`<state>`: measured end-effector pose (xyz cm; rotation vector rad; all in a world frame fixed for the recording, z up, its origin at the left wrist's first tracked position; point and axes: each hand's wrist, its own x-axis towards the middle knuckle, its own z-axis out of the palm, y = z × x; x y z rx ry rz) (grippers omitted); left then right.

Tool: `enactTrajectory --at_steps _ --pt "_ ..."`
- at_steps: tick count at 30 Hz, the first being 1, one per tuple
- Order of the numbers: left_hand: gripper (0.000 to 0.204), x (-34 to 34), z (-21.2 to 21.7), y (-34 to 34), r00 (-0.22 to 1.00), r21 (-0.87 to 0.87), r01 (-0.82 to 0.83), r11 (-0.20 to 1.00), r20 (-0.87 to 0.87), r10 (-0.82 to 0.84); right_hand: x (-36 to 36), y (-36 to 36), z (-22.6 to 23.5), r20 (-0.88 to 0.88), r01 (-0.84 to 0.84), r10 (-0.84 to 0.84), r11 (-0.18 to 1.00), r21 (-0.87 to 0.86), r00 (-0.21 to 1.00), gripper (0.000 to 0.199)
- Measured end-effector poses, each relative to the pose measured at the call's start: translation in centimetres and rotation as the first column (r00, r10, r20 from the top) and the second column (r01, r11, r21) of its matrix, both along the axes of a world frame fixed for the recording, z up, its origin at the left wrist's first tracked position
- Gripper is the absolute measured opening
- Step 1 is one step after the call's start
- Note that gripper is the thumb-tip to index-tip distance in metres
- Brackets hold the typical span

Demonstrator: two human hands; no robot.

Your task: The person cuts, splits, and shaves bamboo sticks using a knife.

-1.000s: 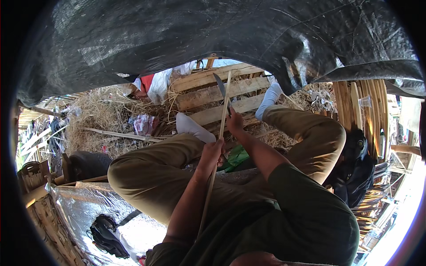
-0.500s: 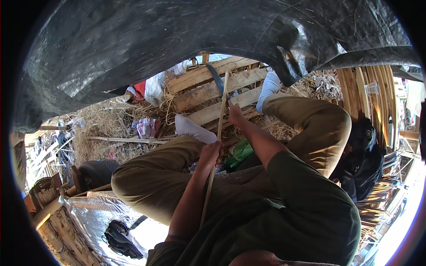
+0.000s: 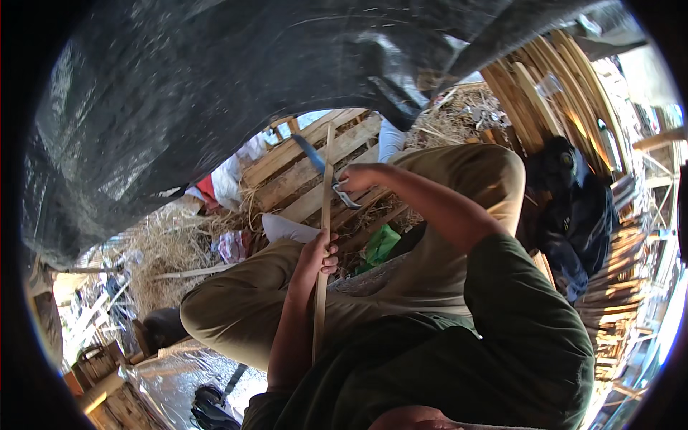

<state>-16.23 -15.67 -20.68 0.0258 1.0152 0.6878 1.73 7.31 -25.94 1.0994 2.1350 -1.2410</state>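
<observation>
My left hand [image 3: 317, 256] is closed round a long, thin wooden strip [image 3: 326, 208], which slants up from my lap between my bent knees. My right hand [image 3: 360, 177] is beside the strip's upper part, its fingers curled on a long curved knife [image 3: 309, 151]. The knife's flat grey-blue blade crosses behind or against the strip, and its hooked pale end [image 3: 348, 198] shows below my fingers. How the fingers sit on it is partly hidden.
Wooden pallet slats [image 3: 287, 188] lie beyond my feet, with straw [image 3: 172, 247] around. Black plastic sheeting [image 3: 193, 93] hangs low overhead. At right stand stacked wooden strips [image 3: 534, 93] and a dark bag [image 3: 566, 193]. A green plastic piece [image 3: 382, 244] lies between my legs.
My view has turned, shifting the scene. My right hand has moved from above the knife's handle area to its side, wrist bent, exposing the hooked end. The left hand still grips the strip.
</observation>
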Motion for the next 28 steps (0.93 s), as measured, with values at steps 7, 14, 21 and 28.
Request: enactTrajectory --at_steps 7,14,21,28 --pt "0.039 4.1 4.3 -1.1 0.995 0.095 0.086 0.992 0.039 -0.09 13.9 -0.7 19.5 -0.318 0.273 -0.18 0.921 0.278 0.931 0.051" --pt "0.042 4.6 3.8 -2.2 0.996 0.116 0.078 0.99 0.023 -0.081 35.8 0.2 23.4 -0.495 0.752 -0.742 0.018 0.659 0.452 0.025" --pt "0.036 8.1 7.4 -1.2 0.995 0.072 0.059 0.996 -0.083 -0.053 54.7 -3.7 23.2 -0.585 0.409 -0.801 -0.495 0.766 0.126 0.037" --pt "0.038 8.3 6.6 -0.2 0.992 0.083 0.113 0.99 -0.074 -0.107 60.0 -6.6 19.6 -0.424 0.399 -0.905 -0.401 0.824 -0.034 0.05"
